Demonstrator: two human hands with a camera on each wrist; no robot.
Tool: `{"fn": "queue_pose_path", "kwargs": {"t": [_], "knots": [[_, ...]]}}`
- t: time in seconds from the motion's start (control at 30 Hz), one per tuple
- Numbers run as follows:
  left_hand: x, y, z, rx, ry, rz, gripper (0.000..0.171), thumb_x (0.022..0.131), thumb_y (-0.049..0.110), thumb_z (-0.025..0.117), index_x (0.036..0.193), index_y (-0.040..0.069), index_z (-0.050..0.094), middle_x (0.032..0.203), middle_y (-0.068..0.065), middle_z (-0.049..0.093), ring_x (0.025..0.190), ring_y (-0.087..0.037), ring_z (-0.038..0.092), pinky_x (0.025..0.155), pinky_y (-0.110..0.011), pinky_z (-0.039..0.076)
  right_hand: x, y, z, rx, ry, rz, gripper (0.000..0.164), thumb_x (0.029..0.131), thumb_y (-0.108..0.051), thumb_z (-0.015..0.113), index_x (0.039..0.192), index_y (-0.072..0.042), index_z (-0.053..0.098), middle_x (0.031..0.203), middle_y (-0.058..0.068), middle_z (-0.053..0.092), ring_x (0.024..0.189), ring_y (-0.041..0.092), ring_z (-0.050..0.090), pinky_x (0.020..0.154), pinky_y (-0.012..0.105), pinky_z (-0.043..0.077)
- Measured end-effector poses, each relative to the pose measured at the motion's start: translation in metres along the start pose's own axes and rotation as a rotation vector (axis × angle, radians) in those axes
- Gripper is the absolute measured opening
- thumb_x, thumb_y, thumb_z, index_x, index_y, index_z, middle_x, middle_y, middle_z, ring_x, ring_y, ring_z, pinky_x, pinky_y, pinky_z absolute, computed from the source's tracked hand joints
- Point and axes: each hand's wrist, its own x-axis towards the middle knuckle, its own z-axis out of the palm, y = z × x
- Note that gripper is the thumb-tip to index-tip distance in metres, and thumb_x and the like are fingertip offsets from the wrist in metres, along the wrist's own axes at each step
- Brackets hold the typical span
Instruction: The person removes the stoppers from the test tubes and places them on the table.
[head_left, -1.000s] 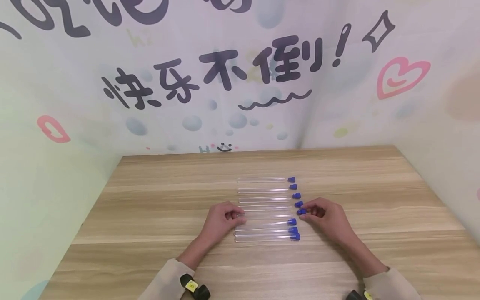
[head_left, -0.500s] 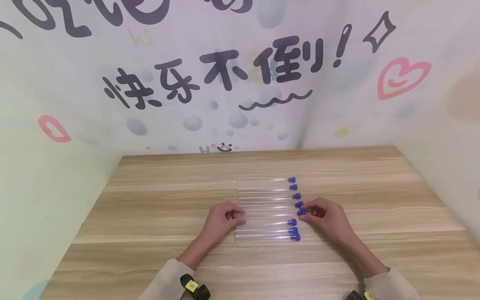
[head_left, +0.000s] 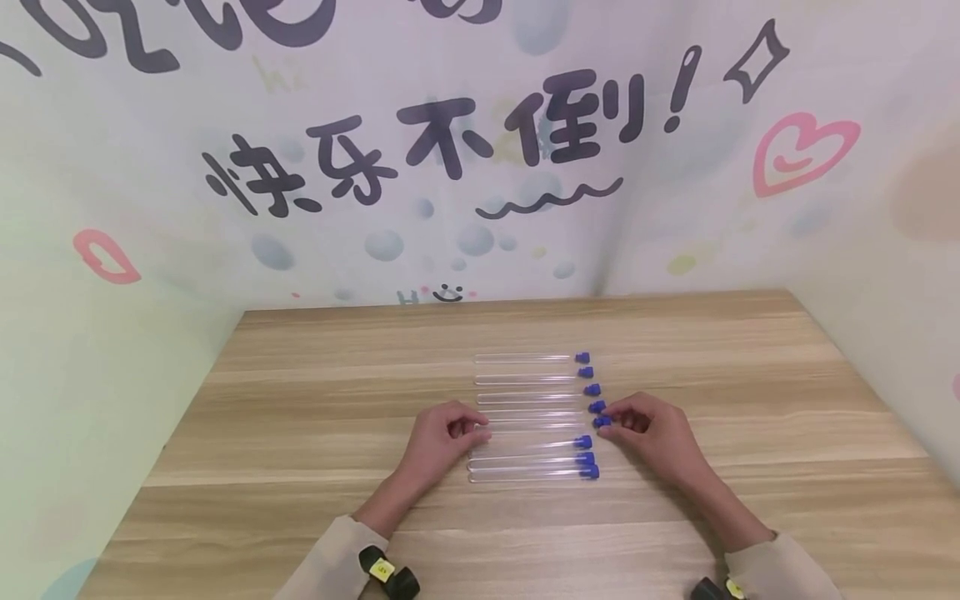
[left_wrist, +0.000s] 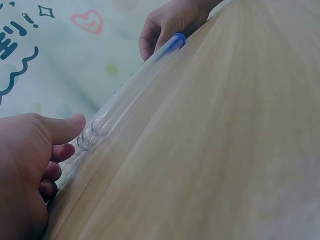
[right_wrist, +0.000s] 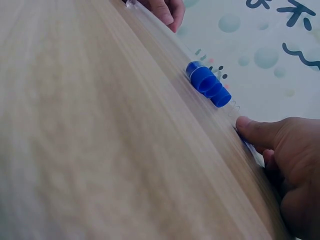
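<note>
Several clear test tubes [head_left: 525, 399] lie side by side on the wooden table, rounded ends to the left. My left hand [head_left: 444, 437] holds the rounded end of one mid-row tube [head_left: 536, 431] between thumb and fingers. At the right, my right hand [head_left: 660, 433] pinches a blue cap [head_left: 602, 422] just off that tube's mouth. The right wrist view hides this cap behind the thumb [right_wrist: 255, 131]. In the nearest tubes, blue caps [head_left: 589, 472] sit in the mouths. Beside the farther tubes, loose blue caps [head_left: 585, 372] lie close to the open ends.
The wooden table [head_left: 315, 367] runs back to a printed cloth backdrop [head_left: 337, 250] with lettering and hearts. Pale cloth also rises on the left and right. Black straps with small cameras [head_left: 390, 575] sit on both wrists.
</note>
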Motion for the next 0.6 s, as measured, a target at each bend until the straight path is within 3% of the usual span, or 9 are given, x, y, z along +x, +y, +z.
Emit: {"fn": "queue_pose_path", "kwargs": {"t": [0.33,0.47,0.6], "knots": [[0.000,-0.001,0.000,-0.012,0.000,0.005,0.011,0.078,0.019,0.081,0.086,0.016,0.074,0.069,0.010,0.055,0.061,-0.009,0.047,0.054,-0.023,0.039,-0.001,-0.002,-0.002,0.038,0.027,0.043,0.022,0.078,-0.026,0.080,0.097,-0.018,0.071,0.081,-0.007,0.063,0.069,0.012,0.056,0.060,0.022,0.046],[-0.001,0.000,-0.001,-0.027,0.007,-0.010,0.012,0.077,0.020,0.081,0.086,0.017,0.073,0.073,0.010,0.058,0.064,-0.010,0.050,0.056,-0.024,0.042,-0.005,-0.008,-0.002,0.108,0.050,0.051,0.018,0.082,-0.025,0.077,0.097,-0.017,0.071,0.086,-0.005,0.065,0.076,0.012,0.058,0.065,0.021,0.048],[-0.004,0.001,-0.001,-0.056,0.019,-0.034,0.013,0.077,0.019,0.081,0.086,0.016,0.073,0.074,0.009,0.060,0.066,-0.011,0.051,0.058,-0.024,0.043,-0.009,-0.016,0.002,0.193,0.017,0.020,0.015,0.082,-0.022,0.077,0.094,-0.016,0.072,0.088,-0.004,0.068,0.076,0.014,0.060,0.064,0.023,0.049]]}}
